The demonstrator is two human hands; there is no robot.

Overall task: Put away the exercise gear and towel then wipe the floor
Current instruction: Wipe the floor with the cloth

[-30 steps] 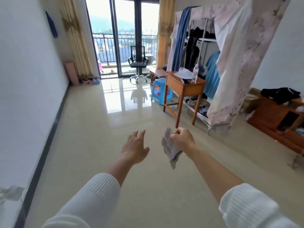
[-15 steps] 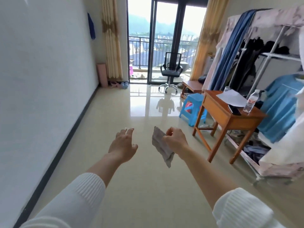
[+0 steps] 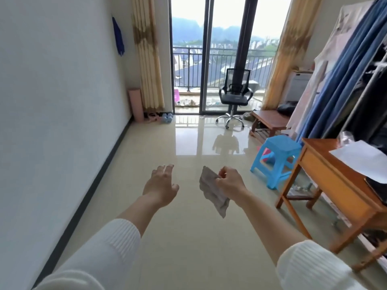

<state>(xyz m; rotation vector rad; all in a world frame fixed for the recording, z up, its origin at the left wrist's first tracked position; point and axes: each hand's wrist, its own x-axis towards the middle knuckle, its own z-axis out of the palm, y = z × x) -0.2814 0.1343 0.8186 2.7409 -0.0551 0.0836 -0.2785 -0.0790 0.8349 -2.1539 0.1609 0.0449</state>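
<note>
**Centre of the frame.** Your right hand (image 3: 229, 182) pinched a crumpled grey cloth (image 3: 211, 191) between the thumb and curled fingers. The cloth hung below the hand, above the floor (image 3: 188, 248) and clear of it. Your left hand (image 3: 161, 186), just left of centre, was held out palm down with the fingers straight and loosely spread, holding nothing. The two hands were near each other but apart, and the left hand did not touch the cloth. Both forearms were bare, with white ribbed sleeves (image 3: 117, 248) at the bottom edge.

**Left of the frame.** A white wall (image 3: 52, 122) with a dark skirting strip ran toward the far corner. In that corner, upper left of centre, a pink rolled mat (image 3: 136, 104) stood upright against the wall beside a yellow curtain (image 3: 148, 59). Small pale blue dumbbells (image 3: 167, 118) lay on the floor to its right. A pink item lay between mat and dumbbells, too small to identify.

**Upper centre.** A black office chair (image 3: 235, 97) stood on the glossy tiles in front of a glass balcony door (image 3: 209, 59).

**Right of the frame.** A blue plastic stool (image 3: 276, 158) stood on the floor just beside a wooden bench (image 3: 326, 181), which carried a white sheet of paper (image 3: 362, 158) near the right edge. A low wooden table (image 3: 270, 120) stood behind the stool. Hanging clothes (image 3: 345, 70) filled the upper right.
</note>
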